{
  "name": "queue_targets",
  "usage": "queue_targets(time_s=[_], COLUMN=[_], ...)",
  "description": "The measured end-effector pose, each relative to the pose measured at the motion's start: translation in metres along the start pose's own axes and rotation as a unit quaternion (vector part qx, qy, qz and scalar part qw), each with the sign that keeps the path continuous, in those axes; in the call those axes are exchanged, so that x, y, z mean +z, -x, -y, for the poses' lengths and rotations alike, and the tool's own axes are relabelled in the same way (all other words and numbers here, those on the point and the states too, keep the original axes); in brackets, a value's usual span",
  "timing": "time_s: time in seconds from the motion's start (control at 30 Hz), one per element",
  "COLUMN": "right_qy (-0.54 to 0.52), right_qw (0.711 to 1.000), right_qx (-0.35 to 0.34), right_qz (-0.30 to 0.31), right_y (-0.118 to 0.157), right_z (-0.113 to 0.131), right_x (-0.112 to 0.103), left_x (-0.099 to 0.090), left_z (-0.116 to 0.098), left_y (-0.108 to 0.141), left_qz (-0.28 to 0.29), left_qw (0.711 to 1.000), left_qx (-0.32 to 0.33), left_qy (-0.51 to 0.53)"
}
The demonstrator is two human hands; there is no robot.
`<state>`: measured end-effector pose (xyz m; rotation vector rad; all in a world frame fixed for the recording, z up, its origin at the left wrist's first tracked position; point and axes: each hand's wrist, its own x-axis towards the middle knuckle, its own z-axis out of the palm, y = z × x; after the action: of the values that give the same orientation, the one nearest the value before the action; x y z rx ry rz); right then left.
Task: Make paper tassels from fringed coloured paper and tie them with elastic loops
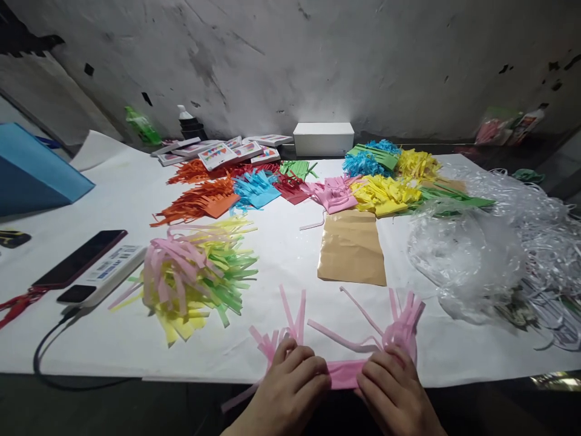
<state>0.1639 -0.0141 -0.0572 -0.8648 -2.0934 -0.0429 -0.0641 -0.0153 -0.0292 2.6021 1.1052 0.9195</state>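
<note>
At the table's front edge, a pink fringed tissue-paper tassel (344, 374) is stretched sideways between my two hands. My left hand (293, 381) closes on its left end, fingers curled over the folded band. My right hand (390, 381) grips the other end in the same way. Pink strips stick up and outward beyond both hands; my fingers hide part of the band. To the left lies a loose pile of pink, yellow and green fringed tassels (195, 278). A brown paper sheet (353, 248) rests flat beyond my hands.
Folded fringed bundles in orange (200, 200), blue (256, 189), pink (333, 192) and yellow (385, 194) line the back. Behind them are printed boxes (218, 156) and a white box (323, 140). Clear plastic (467, 248) heaps at right; a phone (84, 257) and power bank (106, 272) lie left.
</note>
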Motion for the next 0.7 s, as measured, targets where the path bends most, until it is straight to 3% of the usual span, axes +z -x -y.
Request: queue_targets(time_s=[0.07,0.13,0.27,0.37,0.43,0.57,0.7], right_qy=[-0.011,-0.014,0.037,0.065,0.053,0.011,0.023], right_qw=[0.999,0.999,0.990,0.982,0.987,0.999,0.999], right_qx=[0.026,0.051,0.129,0.173,0.152,0.011,-0.017], right_qz=[-0.022,-0.001,0.045,0.043,0.024,0.033,0.027], right_y=[0.004,0.004,-0.004,-0.009,-0.012,-0.015,-0.011], right_z=[0.001,0.003,0.009,0.013,0.014,0.009,0.006], right_x=[0.000,-0.001,-0.001,0.003,0.004,-0.004,-0.012], left_x=[0.002,0.002,-0.003,-0.002,0.000,-0.003,-0.007], left_z=[0.001,0.000,-0.006,-0.007,-0.006,-0.002,-0.002], left_y=[0.001,0.000,-0.007,-0.011,-0.011,-0.011,-0.009], left_qz=[-0.032,-0.044,0.000,-0.004,0.006,0.024,0.031], left_qw=[0.999,0.998,0.993,0.988,0.992,1.000,0.999], left_qx=[-0.003,-0.029,-0.113,-0.142,-0.118,-0.012,0.017], left_qy=[0.024,0.029,-0.016,-0.060,-0.051,-0.008,-0.006])
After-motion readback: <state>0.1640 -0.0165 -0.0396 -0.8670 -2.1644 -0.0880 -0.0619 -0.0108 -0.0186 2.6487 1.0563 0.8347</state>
